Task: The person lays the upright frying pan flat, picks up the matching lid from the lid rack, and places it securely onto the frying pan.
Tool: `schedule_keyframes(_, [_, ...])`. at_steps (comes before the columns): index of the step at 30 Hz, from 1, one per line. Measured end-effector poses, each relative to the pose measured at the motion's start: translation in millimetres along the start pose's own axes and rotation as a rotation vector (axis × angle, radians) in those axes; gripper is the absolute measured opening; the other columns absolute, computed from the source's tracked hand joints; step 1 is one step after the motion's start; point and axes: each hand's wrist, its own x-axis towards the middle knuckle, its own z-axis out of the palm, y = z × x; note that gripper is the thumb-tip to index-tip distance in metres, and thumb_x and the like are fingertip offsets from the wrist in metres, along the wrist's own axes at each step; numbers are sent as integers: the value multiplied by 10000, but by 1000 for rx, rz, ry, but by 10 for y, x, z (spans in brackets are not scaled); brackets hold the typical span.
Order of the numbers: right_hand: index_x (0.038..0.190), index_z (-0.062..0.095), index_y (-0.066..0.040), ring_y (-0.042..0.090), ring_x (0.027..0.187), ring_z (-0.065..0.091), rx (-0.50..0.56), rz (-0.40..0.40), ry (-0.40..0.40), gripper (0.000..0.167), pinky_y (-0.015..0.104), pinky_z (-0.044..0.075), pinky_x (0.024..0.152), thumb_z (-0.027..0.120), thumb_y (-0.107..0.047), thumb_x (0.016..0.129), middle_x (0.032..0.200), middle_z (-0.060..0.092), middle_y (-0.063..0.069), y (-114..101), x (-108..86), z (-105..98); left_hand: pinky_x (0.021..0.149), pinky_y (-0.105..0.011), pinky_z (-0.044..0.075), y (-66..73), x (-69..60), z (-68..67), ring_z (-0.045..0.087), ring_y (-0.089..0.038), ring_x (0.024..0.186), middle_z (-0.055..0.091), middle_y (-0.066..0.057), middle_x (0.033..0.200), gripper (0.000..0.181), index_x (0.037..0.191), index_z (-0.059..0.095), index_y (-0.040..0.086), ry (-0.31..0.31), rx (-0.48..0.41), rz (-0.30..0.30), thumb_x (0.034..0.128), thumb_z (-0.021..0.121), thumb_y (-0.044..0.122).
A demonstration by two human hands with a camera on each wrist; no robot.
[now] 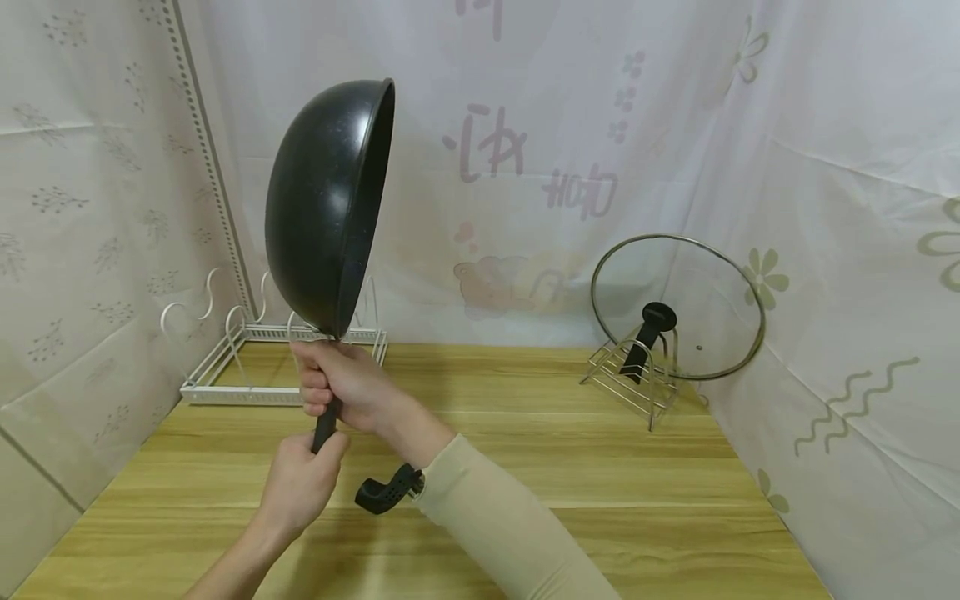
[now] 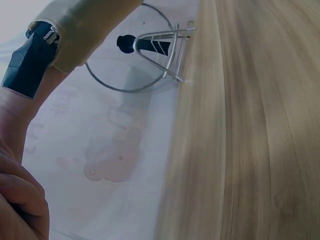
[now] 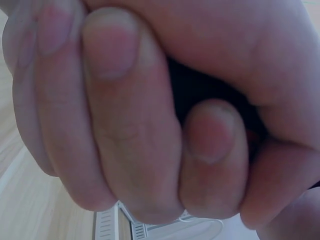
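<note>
A deep black wok (image 1: 322, 200) stands on edge in the air at left of centre in the head view, bowl up and its opening facing right. My right hand (image 1: 348, 383) grips the black handle (image 1: 325, 429) just under the bowl. Below it, at the handle's lower end, my left hand (image 1: 300, 479) holds on with the thumb along the handle. The right wrist view shows curled fingers (image 3: 130, 125) around the dark handle (image 3: 200, 85); most of the handle is hidden there.
Behind the wok, a white rack (image 1: 240, 396) with curved dividers sits on the wooden table (image 1: 480, 467). At the back right, a glass lid (image 1: 705, 292) with a black knob leans in a small wire stand (image 1: 637, 404). Patterned curtains (image 1: 555, 125) enclose the table.
</note>
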Motion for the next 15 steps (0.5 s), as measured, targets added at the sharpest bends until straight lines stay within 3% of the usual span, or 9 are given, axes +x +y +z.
schedule_keyframes(8, [660,347,-193,70,475,318,10,-26,21,507,207,315,483,568,-228,1115,600,294,-75,-60,-76,-26,401,-211,226,34,12,37,256,-49,423,360,94,495,444,603,415,150,-21,-4,14,1018,572,145])
schedule_keyframes(15, [670,345,-198,67,477,325,5,-27,-1,503,207,317,492,560,-245,1122,592,293,-80,-89,-121,-75,406,-206,215,54,-1,66,238,-49,416,340,88,483,453,593,394,137,-67,-67,27,1006,578,111])
